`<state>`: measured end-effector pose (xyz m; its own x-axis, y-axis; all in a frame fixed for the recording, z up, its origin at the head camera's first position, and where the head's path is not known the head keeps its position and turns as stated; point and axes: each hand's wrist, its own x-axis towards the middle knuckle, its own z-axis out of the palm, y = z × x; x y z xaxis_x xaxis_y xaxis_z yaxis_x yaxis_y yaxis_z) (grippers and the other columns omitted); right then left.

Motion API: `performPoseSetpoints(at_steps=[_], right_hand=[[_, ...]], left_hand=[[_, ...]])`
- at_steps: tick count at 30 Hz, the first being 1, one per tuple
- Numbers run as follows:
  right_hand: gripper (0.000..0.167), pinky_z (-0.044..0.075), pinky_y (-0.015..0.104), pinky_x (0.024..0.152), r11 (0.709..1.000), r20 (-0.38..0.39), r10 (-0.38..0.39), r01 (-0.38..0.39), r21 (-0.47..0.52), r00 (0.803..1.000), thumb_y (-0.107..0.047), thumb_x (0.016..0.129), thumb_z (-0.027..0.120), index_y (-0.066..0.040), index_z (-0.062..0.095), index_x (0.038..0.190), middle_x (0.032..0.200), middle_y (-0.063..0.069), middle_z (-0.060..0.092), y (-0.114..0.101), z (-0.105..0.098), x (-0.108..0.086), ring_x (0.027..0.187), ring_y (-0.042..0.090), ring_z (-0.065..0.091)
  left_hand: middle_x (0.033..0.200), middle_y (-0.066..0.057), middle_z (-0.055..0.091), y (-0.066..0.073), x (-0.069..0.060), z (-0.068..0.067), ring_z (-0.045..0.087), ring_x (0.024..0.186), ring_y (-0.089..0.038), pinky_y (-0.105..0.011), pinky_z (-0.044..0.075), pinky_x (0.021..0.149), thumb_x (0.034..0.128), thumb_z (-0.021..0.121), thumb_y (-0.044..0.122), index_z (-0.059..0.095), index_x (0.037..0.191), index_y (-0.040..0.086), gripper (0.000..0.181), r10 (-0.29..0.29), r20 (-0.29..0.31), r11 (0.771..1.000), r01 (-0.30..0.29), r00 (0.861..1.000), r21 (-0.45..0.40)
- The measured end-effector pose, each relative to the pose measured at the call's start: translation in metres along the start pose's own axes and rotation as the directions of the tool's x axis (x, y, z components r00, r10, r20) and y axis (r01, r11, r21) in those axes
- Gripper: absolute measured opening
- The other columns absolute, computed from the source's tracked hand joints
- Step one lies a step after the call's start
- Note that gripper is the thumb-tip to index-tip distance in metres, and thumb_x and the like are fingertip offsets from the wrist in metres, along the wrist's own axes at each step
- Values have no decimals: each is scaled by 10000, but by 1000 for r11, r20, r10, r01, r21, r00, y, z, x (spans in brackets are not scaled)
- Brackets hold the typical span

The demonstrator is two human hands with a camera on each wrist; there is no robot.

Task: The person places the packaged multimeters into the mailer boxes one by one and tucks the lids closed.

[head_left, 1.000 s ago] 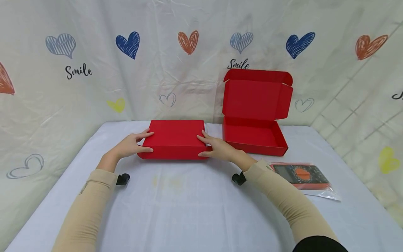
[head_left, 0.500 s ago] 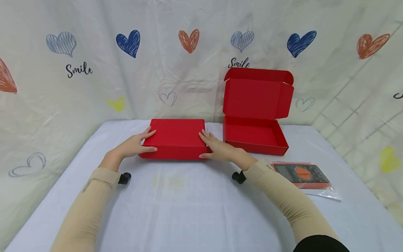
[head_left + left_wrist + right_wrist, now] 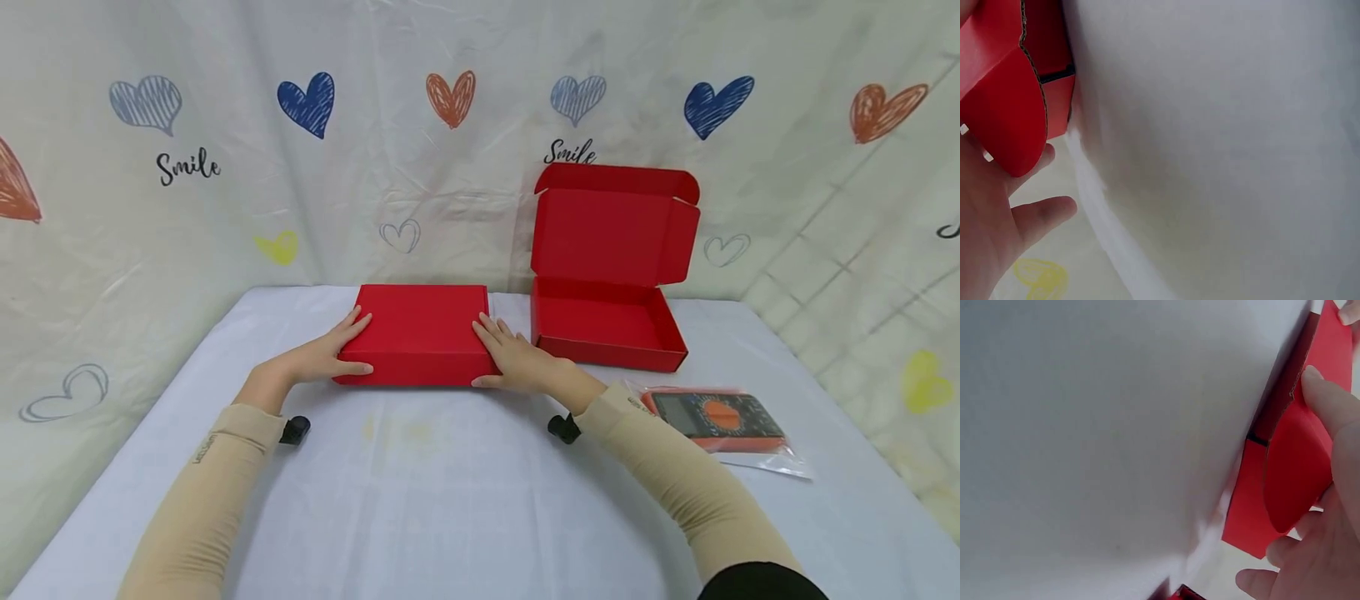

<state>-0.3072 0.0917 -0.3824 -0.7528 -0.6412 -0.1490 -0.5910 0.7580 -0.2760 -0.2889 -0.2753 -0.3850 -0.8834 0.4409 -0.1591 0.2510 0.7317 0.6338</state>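
Note:
A red cardboard box (image 3: 423,321) lies on the white-covered table with its lid folded over. My left hand (image 3: 318,354) holds the lid's left end, thumb on the front flap and fingers spread on top. At the other end my right hand (image 3: 521,362) holds the lid the same way. In the left wrist view, a rounded side ear (image 3: 1013,119) of the lid stands outside the box wall, beside my fingers. The right wrist view shows my thumb (image 3: 1322,397) on the front flap, above another rounded ear (image 3: 1291,469). The box's inside is hidden.
A second red box (image 3: 600,321) stands at the back right with its lid raised. In front of it lies an orange-and-black multimeter (image 3: 723,417) in a clear plastic bag. A white curtain (image 3: 480,192) printed with hearts hangs behind the table.
The lid's front edge has come down and slightly toward me, with both hands moving along on it. The right fingers lie flatter on the top. The second box and multimeter have not moved.

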Motion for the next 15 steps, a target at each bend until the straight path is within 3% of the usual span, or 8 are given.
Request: performPoseSetpoints(at_steps=[15], right_hand=[[1016, 159, 612, 1208, 980, -1, 53, -52, -191, 999, -468, 944, 708, -59, 100, 1648, 1715, 140, 30, -12, -1, -2, 1547, 421, 78]], left_hand=[[1701, -139, -145, 7, -1, 1, -2, 1521, -468, -698, 237, 1141, 969, 686, 395, -1, 1658, 135, 1007, -22, 32, 1000, 22, 999, 0]])
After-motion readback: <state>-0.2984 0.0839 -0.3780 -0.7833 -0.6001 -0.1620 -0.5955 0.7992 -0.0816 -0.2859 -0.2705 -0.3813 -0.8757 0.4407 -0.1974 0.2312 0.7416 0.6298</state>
